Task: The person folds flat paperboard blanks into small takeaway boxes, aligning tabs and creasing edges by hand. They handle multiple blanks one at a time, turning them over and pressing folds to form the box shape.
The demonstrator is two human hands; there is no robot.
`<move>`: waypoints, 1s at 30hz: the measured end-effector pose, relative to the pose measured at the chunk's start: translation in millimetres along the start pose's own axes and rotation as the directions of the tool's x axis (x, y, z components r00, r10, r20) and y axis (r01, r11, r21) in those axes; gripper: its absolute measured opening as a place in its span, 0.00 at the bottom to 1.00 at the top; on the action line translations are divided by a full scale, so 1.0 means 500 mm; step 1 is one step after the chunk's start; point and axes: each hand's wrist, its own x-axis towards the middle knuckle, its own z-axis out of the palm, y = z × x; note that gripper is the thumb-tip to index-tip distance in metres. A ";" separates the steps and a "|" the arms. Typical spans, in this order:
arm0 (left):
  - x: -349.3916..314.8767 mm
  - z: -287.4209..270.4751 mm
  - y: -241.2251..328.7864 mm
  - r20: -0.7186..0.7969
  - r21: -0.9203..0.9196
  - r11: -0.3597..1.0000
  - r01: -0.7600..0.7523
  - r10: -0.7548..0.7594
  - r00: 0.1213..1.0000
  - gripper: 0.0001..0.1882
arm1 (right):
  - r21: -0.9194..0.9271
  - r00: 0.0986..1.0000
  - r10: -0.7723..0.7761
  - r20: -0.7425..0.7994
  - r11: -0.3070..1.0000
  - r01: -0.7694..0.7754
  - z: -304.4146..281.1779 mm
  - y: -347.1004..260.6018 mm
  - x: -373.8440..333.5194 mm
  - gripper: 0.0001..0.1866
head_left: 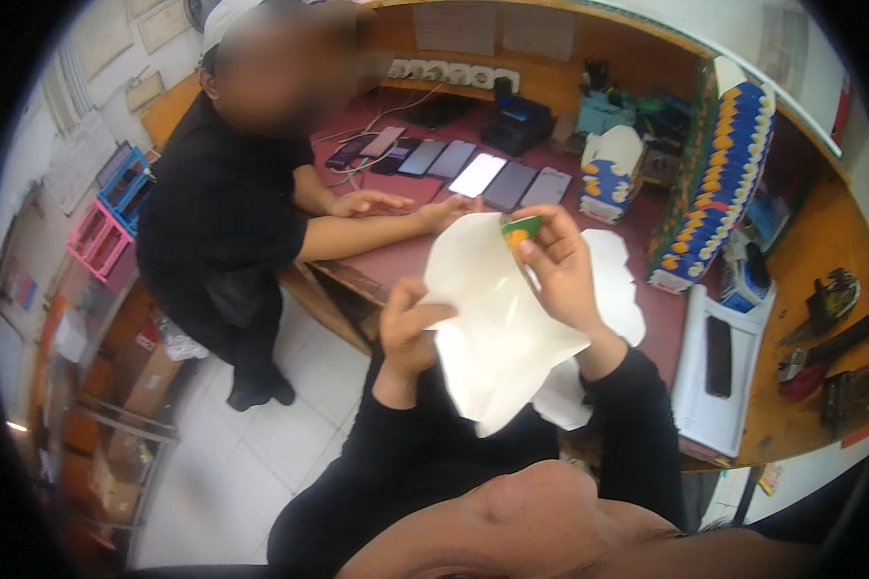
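A white cardboard blank, creased and with shaped edges, is held up in front of me above the near table edge. My left hand grips its left edge between thumb and bent fingers. At its upper right, my right hand pinches a flap whose green and orange printed side shows. More white scalloped cardboard lies behind my right wrist, and another white piece shows below the blank. A tall row of nested printed boxes in blue, green and yellow stands to the right.
Across the table, a person in black rests both hands near a row of phones, one with a lit screen. A small printed box stands behind my right hand. At right are a white tray and tools.
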 end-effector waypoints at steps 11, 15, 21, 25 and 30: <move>-0.016 0.028 0.002 -0.121 -0.816 0.514 0.266 -0.601 0.790 0.12 | 0.057 0.995 -0.082 -0.061 0.995 0.085 0.031 0.054 -0.035 0.14; -0.017 0.020 -0.022 -0.081 -0.892 0.408 0.191 -0.563 0.823 0.10 | -0.137 0.997 -0.073 0.027 0.988 0.076 0.003 0.053 -0.028 0.12; 0.010 -0.060 -0.046 -0.159 -0.763 0.627 0.157 -0.418 0.894 0.06 | -0.131 0.944 0.040 0.328 0.991 0.003 -0.021 0.043 0.016 0.11; 0.011 -0.110 -0.009 0.052 -0.818 0.472 0.330 -0.509 0.859 0.09 | -0.168 0.977 0.078 0.199 0.985 -0.044 0.024 0.039 0.048 0.10; -0.006 -0.168 0.039 0.182 -0.776 0.414 0.477 -0.576 0.797 0.09 | -0.187 0.984 -0.001 0.176 0.982 0.034 0.088 0.046 0.094 0.09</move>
